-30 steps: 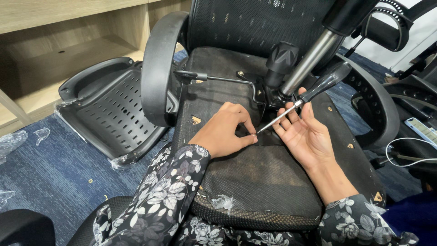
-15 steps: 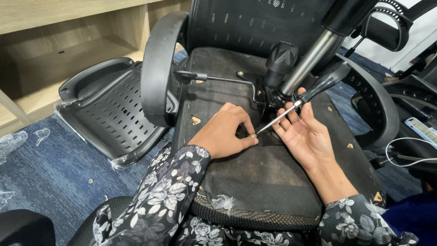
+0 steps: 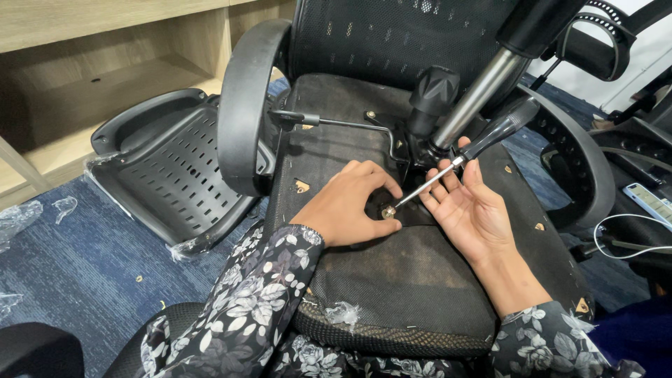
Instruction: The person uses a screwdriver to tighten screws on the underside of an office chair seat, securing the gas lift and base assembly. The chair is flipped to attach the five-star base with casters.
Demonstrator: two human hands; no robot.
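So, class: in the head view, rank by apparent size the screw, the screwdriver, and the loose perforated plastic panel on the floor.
1. Perforated plastic panel
2. Screwdriver
3. Screw, pinched by the left hand

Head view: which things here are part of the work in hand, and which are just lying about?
In use:
left hand pinching a screw
right hand holding a screwdriver
upturned chair seat

Lying about:
perforated black seat shell
plastic wrap scraps
white cable
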